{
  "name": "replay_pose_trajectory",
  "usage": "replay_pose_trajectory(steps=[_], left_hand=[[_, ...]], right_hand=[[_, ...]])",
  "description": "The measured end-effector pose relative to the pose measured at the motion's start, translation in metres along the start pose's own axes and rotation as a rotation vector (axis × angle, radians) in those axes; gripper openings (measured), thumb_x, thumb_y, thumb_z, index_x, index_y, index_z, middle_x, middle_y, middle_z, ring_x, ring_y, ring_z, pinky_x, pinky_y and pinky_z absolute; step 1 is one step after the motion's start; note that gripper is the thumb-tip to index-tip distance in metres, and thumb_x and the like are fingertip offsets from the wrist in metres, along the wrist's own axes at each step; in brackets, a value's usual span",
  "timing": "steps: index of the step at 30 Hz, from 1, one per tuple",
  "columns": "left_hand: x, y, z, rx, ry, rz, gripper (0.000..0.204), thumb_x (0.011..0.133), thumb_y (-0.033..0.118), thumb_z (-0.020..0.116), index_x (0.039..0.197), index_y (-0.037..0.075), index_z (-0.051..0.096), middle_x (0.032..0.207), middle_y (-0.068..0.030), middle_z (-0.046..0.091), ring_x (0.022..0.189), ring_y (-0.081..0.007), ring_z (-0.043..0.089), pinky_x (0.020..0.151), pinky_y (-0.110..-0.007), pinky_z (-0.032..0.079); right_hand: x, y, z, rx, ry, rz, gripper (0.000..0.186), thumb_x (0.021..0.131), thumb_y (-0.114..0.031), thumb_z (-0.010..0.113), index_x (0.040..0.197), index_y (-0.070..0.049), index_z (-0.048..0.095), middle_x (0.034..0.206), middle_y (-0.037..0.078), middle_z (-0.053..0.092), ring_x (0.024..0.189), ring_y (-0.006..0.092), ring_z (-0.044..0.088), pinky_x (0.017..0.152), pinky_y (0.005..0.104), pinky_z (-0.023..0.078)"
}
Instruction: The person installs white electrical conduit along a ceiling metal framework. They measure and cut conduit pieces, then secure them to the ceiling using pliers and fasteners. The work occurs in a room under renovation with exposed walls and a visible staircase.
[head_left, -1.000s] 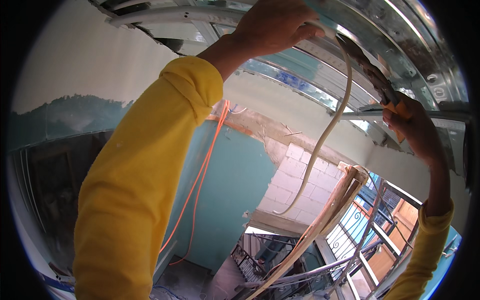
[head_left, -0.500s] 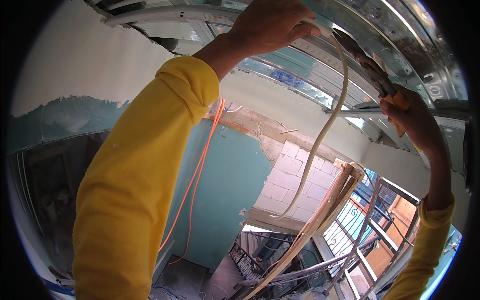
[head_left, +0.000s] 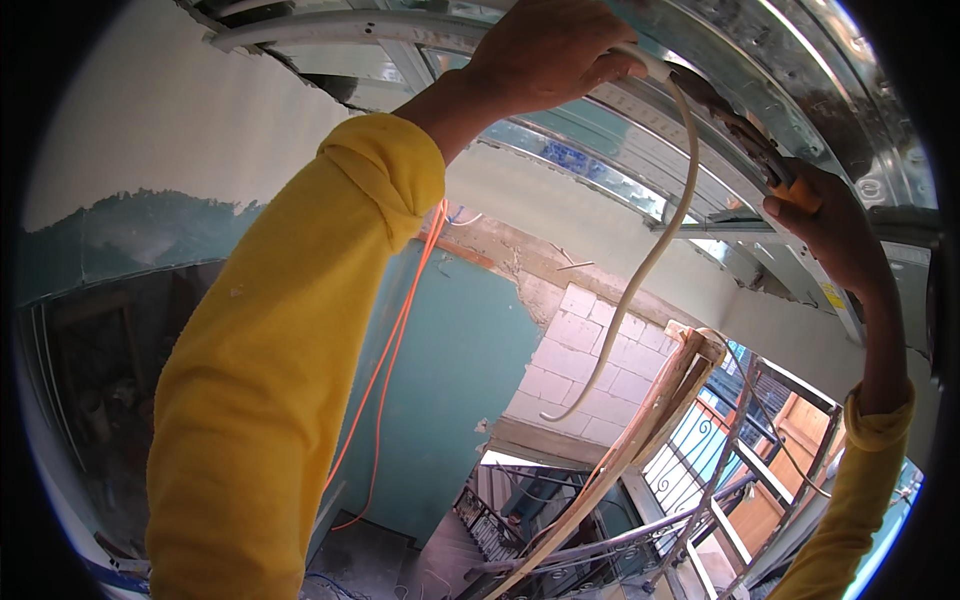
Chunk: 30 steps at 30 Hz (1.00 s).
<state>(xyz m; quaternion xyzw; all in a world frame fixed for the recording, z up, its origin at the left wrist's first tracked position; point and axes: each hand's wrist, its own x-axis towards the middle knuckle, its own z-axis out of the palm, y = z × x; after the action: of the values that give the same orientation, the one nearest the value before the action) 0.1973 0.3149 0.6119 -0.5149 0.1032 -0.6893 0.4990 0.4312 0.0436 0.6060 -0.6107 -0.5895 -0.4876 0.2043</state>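
Note:
Overhead, under the metal ceiling framing, my left hand [head_left: 550, 60] is closed on a pale cable [head_left: 690, 165]. Its loose end hangs down in a long curve and curls slightly at the tip. My right hand [head_left: 832, 225] grips pliers [head_left: 745, 130] by their orange handles, fingers wrapped round them. The dark jaws reach up to the cable just beyond my left fingertips. Whether the jaws have bitten on the cable cannot be made out. Both yellow sleeves are rolled up at the forearms.
Metal ceiling channels [head_left: 345, 28] run close above and around both hands. Orange cords [head_left: 400, 320] hang by the teal wall panel [head_left: 450, 350]. Wooden posts [head_left: 640, 430] lean at lower right, near a stair railing [head_left: 620, 550] and a metal ladder-like frame [head_left: 735, 530]. Pale blocks [head_left: 560, 365] form the far wall.
The plier handles have come together in my right hand; one stood apart below the palm before. My left hand and the cable have shifted slightly right and down.

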Motion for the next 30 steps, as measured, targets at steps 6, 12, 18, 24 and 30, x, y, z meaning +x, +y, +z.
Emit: replay_pose_trajectory(steps=[6, 12, 18, 24, 30], left_hand=[[0.001, 0.001, 0.001, 0.015, 0.005, 0.004, 0.027, 0.094, 0.030, 0.073, 0.101, 0.007, 0.062, 0.093, -0.0125, 0.062, 0.092, -0.0321, 0.061, 0.085, -0.046, 0.045], [0.000, 0.000, 0.000, 0.024, -0.019, 0.001, 0.027, 0.094, 0.031, 0.072, 0.100, 0.007, 0.062, 0.092, -0.0129, 0.062, 0.092, -0.0326, 0.061, 0.085, -0.046, 0.045], [0.002, 0.001, 0.001, 0.021, -0.010, 0.000, 0.027, 0.094, 0.030, 0.073, 0.100, 0.007, 0.061, 0.092, -0.0130, 0.062, 0.092, -0.0326, 0.061, 0.086, -0.046, 0.045], [0.000, 0.001, 0.002, 0.010, 0.006, 0.010, 0.027, 0.093, 0.028, 0.074, 0.102, 0.006, 0.062, 0.093, -0.0129, 0.062, 0.092, -0.0325, 0.061, 0.086, -0.046, 0.045], [0.001, 0.001, 0.002, 0.008, 0.003, 0.003, 0.025, 0.093, 0.027, 0.074, 0.102, 0.006, 0.063, 0.093, -0.0128, 0.063, 0.092, -0.0323, 0.061, 0.087, -0.047, 0.044]], right_hand=[[0.006, 0.018, 0.001, -0.052, 0.062, -0.080, 0.056, 0.093, -0.039, 0.077, 0.133, -0.003, 0.064, 0.103, 0.013, 0.070, 0.092, 0.0226, 0.067, 0.086, 0.0375, 0.053], [0.007, 0.013, 0.000, -0.079, 0.056, -0.092, 0.054, 0.093, -0.038, 0.077, 0.134, -0.005, 0.064, 0.105, 0.014, 0.070, 0.094, 0.0247, 0.069, 0.087, 0.0385, 0.054], [0.010, 0.021, 0.001, -0.105, 0.117, -0.129, 0.052, 0.094, -0.035, 0.076, 0.135, -0.006, 0.063, 0.108, 0.016, 0.070, 0.098, 0.0284, 0.070, 0.090, 0.0416, 0.054], [0.014, 0.024, 0.005, -0.117, 0.137, -0.134, 0.050, 0.093, -0.034, 0.078, 0.132, -0.005, 0.064, 0.112, 0.018, 0.070, 0.101, 0.0307, 0.071, 0.090, 0.0424, 0.054], [0.007, 0.016, 0.016, -0.201, 0.297, -0.172, 0.047, 0.092, -0.032, 0.078, 0.126, -0.003, 0.065, 0.101, 0.017, 0.072, 0.093, 0.0287, 0.071, 0.086, 0.0411, 0.054]])
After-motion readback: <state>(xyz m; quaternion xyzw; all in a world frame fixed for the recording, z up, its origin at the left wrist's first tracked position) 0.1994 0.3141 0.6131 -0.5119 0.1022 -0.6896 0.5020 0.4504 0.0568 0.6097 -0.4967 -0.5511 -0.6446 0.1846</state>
